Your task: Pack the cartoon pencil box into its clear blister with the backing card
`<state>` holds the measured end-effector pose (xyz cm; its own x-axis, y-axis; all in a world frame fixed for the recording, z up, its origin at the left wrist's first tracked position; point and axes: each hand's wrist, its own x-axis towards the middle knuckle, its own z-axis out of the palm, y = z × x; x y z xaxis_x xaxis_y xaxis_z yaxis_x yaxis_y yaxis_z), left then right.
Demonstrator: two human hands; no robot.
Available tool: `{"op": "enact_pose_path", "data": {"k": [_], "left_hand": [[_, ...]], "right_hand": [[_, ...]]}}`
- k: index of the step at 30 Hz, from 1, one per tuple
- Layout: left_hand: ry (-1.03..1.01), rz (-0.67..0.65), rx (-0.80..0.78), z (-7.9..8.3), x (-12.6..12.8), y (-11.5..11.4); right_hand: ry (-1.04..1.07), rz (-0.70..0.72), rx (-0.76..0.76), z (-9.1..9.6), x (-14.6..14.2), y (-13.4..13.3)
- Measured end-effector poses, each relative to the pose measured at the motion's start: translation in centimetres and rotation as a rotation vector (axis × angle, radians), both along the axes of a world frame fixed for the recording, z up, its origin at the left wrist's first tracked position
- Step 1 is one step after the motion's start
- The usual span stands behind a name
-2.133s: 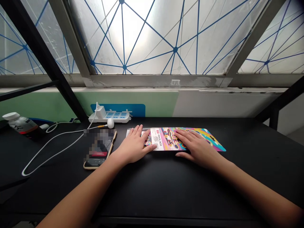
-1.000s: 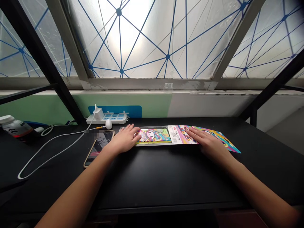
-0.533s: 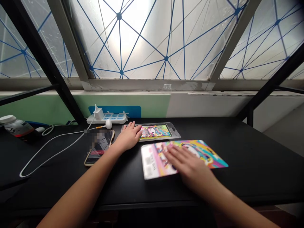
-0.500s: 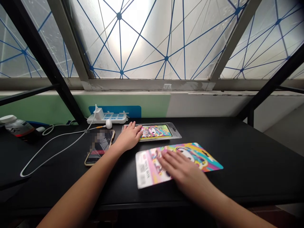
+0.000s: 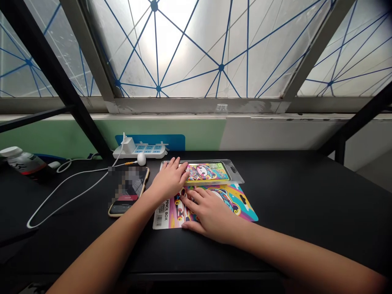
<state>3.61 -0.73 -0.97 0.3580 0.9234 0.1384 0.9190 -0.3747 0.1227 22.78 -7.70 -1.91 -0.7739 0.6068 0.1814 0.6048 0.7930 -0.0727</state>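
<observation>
My left hand [image 5: 172,176] lies with fingers spread on the left part of a pencil box in a clear plastic blister pack [image 5: 211,171]. A cartoon character shows on the box beside my fingers. Just in front lies a colourful backing card [image 5: 245,210] printed "PENCIL BOX", with a barcode at its left end. Its far edge meets the near edge of the pack. My right hand [image 5: 211,210] rests on the card, palm down, fingers stretched out and thumb apart. Part of the card's print is hidden under it.
Left of my left hand lies a phone [image 5: 130,192], with a white cable [image 5: 55,190] looping beyond it. A power strip [image 5: 141,150] with a plug stands against the wall. At the far left is a bottle [image 5: 23,163]. Black metal bars [image 5: 58,77] slope on both sides.
My right hand has slid the card left, up against the plastic pack, and its thumb now shows. My left hand stays on the pack. The view has shifted slightly.
</observation>
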Motion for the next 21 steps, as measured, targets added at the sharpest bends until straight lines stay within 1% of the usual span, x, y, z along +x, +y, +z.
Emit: {"op": "enact_pose_path", "data": {"k": [4, 11, 13, 16, 18, 20, 21], "left_hand": [[0.010, 0.000, -0.001, 0.0, -0.1, 0.1], [0.016, -0.010, 0.024, -0.1, -0.1, 0.1], [0.017, -0.019, 0.040, -0.1, -0.1, 0.0], [0.017, -0.034, 0.071, 0.1, 0.0, -0.2], [0.018, -0.045, 0.090, 0.2, 0.1, -0.2], [0.018, -0.055, 0.105, 0.4, 0.1, -0.3], [0.018, -0.059, 0.111, 0.4, 0.1, -0.3]], "right_hand": [[0.006, 0.010, -0.057, 0.1, 0.7, 0.0], [0.094, 0.014, -0.128, 0.5, 1.4, 0.5], [0.154, 0.026, -0.142, 0.6, 1.5, 0.7], [0.334, 0.045, -0.122, 0.8, 1.9, 1.6], [0.446, 0.016, -0.060, 1.3, 2.5, 2.5], [0.500, -0.072, 0.003, 1.9, 3.6, 3.7], [0.491, -0.135, 0.017, 2.1, 4.3, 4.4]]}}
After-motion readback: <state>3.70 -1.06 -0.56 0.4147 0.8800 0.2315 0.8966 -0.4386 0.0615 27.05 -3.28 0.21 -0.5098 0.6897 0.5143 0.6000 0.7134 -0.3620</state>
